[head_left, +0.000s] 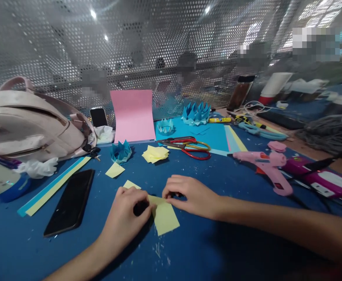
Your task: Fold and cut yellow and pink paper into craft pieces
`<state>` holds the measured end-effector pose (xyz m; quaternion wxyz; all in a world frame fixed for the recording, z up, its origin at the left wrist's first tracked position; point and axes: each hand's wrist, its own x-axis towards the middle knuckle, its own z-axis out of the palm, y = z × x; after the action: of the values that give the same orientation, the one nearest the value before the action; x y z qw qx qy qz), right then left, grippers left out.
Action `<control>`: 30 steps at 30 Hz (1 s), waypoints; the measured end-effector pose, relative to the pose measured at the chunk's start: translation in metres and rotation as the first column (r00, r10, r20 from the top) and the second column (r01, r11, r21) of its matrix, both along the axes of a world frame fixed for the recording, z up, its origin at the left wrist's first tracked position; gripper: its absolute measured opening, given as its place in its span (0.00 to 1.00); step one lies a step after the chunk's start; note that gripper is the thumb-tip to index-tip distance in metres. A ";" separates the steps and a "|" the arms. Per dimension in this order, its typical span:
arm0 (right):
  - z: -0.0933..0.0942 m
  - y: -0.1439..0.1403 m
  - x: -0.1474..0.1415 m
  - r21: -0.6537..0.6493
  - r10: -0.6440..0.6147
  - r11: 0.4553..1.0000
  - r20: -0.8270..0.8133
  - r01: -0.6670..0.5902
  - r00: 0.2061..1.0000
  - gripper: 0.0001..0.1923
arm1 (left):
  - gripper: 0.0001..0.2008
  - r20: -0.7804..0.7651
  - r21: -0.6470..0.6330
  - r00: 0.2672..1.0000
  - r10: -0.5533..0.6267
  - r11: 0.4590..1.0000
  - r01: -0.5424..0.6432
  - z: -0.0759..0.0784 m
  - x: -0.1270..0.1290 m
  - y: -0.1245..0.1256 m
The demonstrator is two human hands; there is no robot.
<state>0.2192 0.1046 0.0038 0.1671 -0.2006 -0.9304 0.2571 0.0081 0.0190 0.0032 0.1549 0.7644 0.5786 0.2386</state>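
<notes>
Two hands: both were laid on one yellow paper sheet (163,217) on the blue table (206,249).
Left hand (126,216): it was curled loosely, its fingers (143,203) bent down and pressed onto the sheet's upper left part; nothing was gripped in the fist.
Right hand (192,195): it was half closed, with the fingertips (168,195) pinched on the sheet's folded top edge.
Sheet's place: it was spread flat between and under both hands, its lower corner left bare just below them.
Near left: a black phone (69,203) was laid beside the left forearm, with paper strips (52,187) further out.
Beyond the hands: a small yellow square (114,170), a stack of yellow pieces (155,153) and red-handled scissors (192,147) were seen, well apart.
Right side: a pink glue gun (266,166) was laid apart from the right hand.
</notes>
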 end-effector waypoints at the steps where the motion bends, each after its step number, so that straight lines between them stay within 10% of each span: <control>1: -0.002 0.001 0.001 0.014 0.004 1.000 -0.001 -0.004 1.000 0.04 | 0.07 -0.028 0.033 0.999 -0.031 0.999 0.032 0.000 0.000 0.000; 10: -0.010 0.009 0.005 0.186 0.069 0.980 0.026 -0.073 0.997 0.07 | 0.05 -0.048 0.177 0.997 -0.060 0.982 0.068 -0.007 -0.004 0.007; 18: -0.004 0.012 0.009 0.482 0.177 0.852 0.106 -0.206 0.978 0.09 | 0.15 -0.252 0.352 0.954 -0.165 0.902 0.249 -0.008 -0.010 0.002; 30: 0.002 0.014 0.006 0.578 0.252 0.764 0.139 -0.285 0.958 0.11 | 0.18 -0.339 0.370 0.923 -0.183 0.876 0.310 -0.011 -0.014 -0.004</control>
<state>0.2250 0.1187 0.0063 0.1579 -0.0101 -0.9869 -0.0305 -0.0063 0.0145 -0.0082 -0.0698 0.8745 0.4274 0.2182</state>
